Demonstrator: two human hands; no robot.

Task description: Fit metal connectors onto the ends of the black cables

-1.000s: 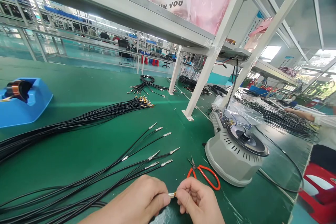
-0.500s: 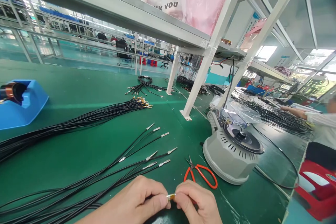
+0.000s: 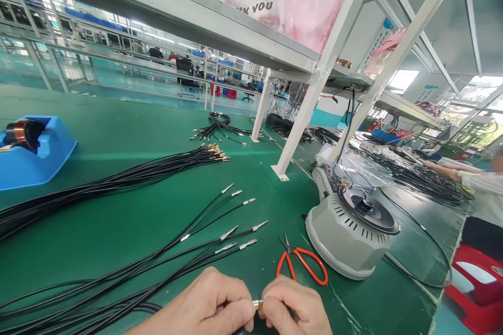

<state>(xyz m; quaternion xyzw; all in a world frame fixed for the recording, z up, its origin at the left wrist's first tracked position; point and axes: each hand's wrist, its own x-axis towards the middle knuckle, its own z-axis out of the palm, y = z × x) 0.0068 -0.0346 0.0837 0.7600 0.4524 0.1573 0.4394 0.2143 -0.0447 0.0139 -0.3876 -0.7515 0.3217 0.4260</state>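
Between my two hands is a small metal cable connector (image 3: 257,305) with an amber band of tape on it. My left hand (image 3: 212,301) pinches its left end between thumb and forefinger. At its right end, the fingertips of my right hand (image 3: 296,306) press on the amber tape. Most of the connector and any cable behind it are hidden by my fingers. Just beyond my right hand lie red-handled scissors (image 3: 302,261), blades pointing away. Left of my hands, several black cables with silver connector ends (image 3: 228,233) lie spread on the green mat (image 3: 118,167).
A bundle of black cables (image 3: 157,171) with amber-taped ends lies further left, near a blue tape holder (image 3: 51,152). Beyond it is a coiled cable bunch (image 3: 219,121). A grey round tape dispenser (image 3: 349,235) stands right, below a white shelf frame (image 3: 301,120). A co-worker's arm (image 3: 451,170) reaches in at far right.
The view has shifted slightly, so the bench things appear a little further right. My hands keep their pinch on the connector, which sits slightly lower, with less amber tape showing.
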